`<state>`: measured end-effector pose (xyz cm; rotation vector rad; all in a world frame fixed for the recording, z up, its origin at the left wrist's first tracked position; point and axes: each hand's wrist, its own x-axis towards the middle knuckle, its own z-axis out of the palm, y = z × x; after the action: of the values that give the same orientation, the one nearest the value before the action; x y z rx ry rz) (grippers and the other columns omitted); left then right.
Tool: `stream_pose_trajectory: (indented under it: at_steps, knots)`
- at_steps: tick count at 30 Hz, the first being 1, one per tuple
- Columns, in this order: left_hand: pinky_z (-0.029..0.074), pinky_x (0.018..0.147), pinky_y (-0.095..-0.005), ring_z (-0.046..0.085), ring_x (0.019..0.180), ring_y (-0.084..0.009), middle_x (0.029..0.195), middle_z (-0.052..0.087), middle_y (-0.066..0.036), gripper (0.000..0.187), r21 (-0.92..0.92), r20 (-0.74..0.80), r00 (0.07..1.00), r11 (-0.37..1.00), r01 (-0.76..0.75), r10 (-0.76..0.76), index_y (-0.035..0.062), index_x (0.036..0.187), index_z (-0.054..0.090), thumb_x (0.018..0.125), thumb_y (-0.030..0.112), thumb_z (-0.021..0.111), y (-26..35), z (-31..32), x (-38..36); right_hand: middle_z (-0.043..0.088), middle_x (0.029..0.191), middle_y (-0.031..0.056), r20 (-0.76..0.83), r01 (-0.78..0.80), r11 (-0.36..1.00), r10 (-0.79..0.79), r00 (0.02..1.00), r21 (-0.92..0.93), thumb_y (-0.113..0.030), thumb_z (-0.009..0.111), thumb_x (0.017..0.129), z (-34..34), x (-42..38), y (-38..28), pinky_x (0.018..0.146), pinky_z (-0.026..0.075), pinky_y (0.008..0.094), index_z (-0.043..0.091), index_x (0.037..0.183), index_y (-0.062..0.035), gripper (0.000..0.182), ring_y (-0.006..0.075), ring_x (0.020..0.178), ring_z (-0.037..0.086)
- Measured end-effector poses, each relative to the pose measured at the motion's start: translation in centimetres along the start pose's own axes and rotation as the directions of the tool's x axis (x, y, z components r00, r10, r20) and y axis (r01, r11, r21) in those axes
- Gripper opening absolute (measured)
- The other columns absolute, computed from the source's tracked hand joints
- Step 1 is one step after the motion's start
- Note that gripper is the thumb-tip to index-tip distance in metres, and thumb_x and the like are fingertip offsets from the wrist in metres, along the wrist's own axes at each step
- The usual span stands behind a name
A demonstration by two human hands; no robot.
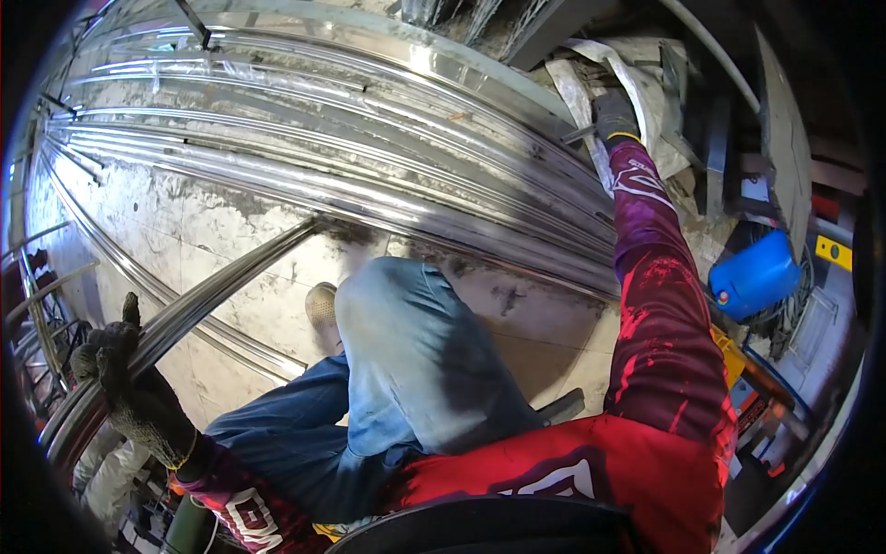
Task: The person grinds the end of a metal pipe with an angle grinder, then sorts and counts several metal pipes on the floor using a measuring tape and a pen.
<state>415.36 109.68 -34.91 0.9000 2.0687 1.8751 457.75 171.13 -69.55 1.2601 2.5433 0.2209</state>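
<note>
My left hand (138,392), in a dark knitted glove, is wrapped round a bundle of long shiny metal tubes (217,286) at the lower left. The bundle slants up to the right, and its far end is near the long tubes on the floor. My right hand (616,117), also gloved, reaches far forward at the upper right. It is against a crumpled whitish sack (632,69), beside a short dark bar (580,135). The fingers of that hand are mostly hidden, so what they hold cannot be made out.
Many long metal tubes (369,198) lie across the dirty tiled floor (138,208). My bent knee (415,342) is in the middle. At right are a blue plastic container (755,274), a yellow level-like piece (833,252) and an upright panel (784,138). More thin tubes (245,343) lie at left.
</note>
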Motion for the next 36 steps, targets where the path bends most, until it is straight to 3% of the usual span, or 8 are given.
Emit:
stream_pose_trajectory:
  at_steps: [10, 14, 17, 21, 22, 25, 31, 36]
  knots:
    - [0.039, 0.111, -0.0591, 0.059, 0.089, -0.0202, 0.092, 0.060, -0.011, 0.005, -0.032, -0.048, 0.999, 0.999, 0.017, -0.018, 0.0022, 0.097, 0.053, 0.095, 0.005, 0.056, 0.3, 0.2, -0.6, 0.062, 0.122, 0.0198, 0.254, 0.337, 0.932, -0.296, 0.921, -0.136, -0.026, 0.060, 0.089, -6.7, -4.8, -5.1, 0.092, 0.052, 0.0470, 0.070, 0.114, -0.0194, 0.028, 0.0372, 0.110, 0.064]
    - [0.042, 0.108, -0.0567, 0.060, 0.087, -0.0201, 0.091, 0.060, -0.009, 0.007, 0.034, -0.185, 0.981, 0.997, 0.063, -0.056, 0.0028, 0.091, 0.054, 0.092, 0.004, 0.061, 0.4, 0.0, -0.6, 0.070, 0.095, 0.0152, 0.164, 0.010, 0.953, -0.063, 0.984, 0.301, -0.027, 0.061, 0.089, -4.1, -5.3, -7.0, 0.077, 0.055, 0.0476, 0.069, 0.097, -0.0120, 0.019, 0.0345, 0.101, 0.068]
    - [0.043, 0.106, -0.0494, 0.061, 0.090, -0.0210, 0.092, 0.062, -0.008, 0.004, 0.099, -0.153, 0.987, 0.994, 0.057, -0.041, 0.0021, 0.089, 0.059, 0.092, 0.005, 0.061, -0.4, 0.5, 0.0, 0.070, 0.086, 0.0138, -0.116, 0.586, 0.810, -0.581, 0.806, 0.014, -0.026, 0.057, 0.092, -6.7, -7.1, -11.4, 0.071, 0.054, 0.0472, 0.069, 0.088, -0.0084, 0.021, 0.0323, 0.084, 0.071]
    - [0.040, 0.103, -0.0376, 0.057, 0.104, -0.0249, 0.103, 0.066, -0.011, 0.053, 0.807, 0.193, 0.961, 0.526, -0.270, 0.198, 0.0086, 0.125, 0.070, 0.079, 0.009, 0.046, 0.1, -0.3, -0.2, 0.067, 0.077, 0.0084, -0.337, 0.712, 0.679, -0.722, 0.604, -0.179, -0.021, 0.056, 0.090, -22.7, -10.4, -22.4, 0.068, 0.055, 0.0406, 0.066, 0.083, -0.0075, 0.018, 0.0246, 0.075, 0.067]
    - [0.044, 0.098, -0.0349, 0.057, 0.110, -0.0204, 0.107, 0.068, -0.007, 0.032, 0.800, 0.167, 0.952, 0.529, -0.282, 0.256, 0.0097, 0.119, 0.072, 0.099, 0.012, 0.047, -0.8, -0.8, 0.2, 0.064, 0.081, 0.0080, -0.451, 0.776, 0.607, -0.749, 0.486, -0.171, -0.016, 0.052, 0.093, -26.3, -10.2, -23.7, 0.070, 0.055, 0.0359, 0.064, 0.090, -0.0062, 0.016, 0.0247, 0.079, 0.065]
    - [0.051, 0.076, -0.0250, 0.065, 0.086, -0.0152, 0.102, 0.066, -0.007, 0.018, -0.211, -0.207, 0.976, 0.972, -0.107, 0.062, 0.0019, 0.103, 0.062, 0.088, 0.005, 0.071, -1.4, 1.6, 1.9, 0.062, 0.099, 0.0101, -0.638, 0.858, 0.504, -0.630, 0.443, 0.098, -0.012, 0.047, 0.099, -39.0, -11.2, -26.6, 0.073, 0.054, 0.0319, 0.058, 0.109, -0.0033, 0.017, 0.0244, 0.087, 0.062]
    - [0.058, 0.085, -0.0362, 0.071, 0.088, -0.0231, 0.089, 0.068, -0.010, 0.019, 0.125, -0.201, 0.978, 0.991, -0.037, 0.062, -0.0007, 0.101, 0.059, 0.086, -0.002, 0.070, -0.1, 2.2, 1.7, 0.051, 0.076, 0.0051, -0.747, 0.525, -0.556, -0.310, 0.588, 0.645, -0.018, 0.052, 0.102, -56.4, -19.3, -31.0, 0.060, 0.053, 0.0286, 0.051, 0.104, -0.0022, 0.016, 0.0128, 0.060, 0.051]
    - [0.048, 0.062, -0.0345, 0.060, 0.066, -0.0171, 0.073, 0.067, -0.010, 0.029, 0.381, -0.173, 0.973, 0.921, -0.079, 0.155, -0.0005, 0.083, 0.068, 0.084, 0.026, 0.079, 1.2, 3.4, 1.5, 0.057, 0.088, 0.0055, -0.843, 0.524, -0.672, -0.322, 0.430, 0.524, -0.018, 0.050, 0.104, -54.0, -21.8, -37.2, 0.066, 0.051, 0.0291, 0.052, 0.109, -0.0030, 0.016, 0.0145, 0.071, 0.057]
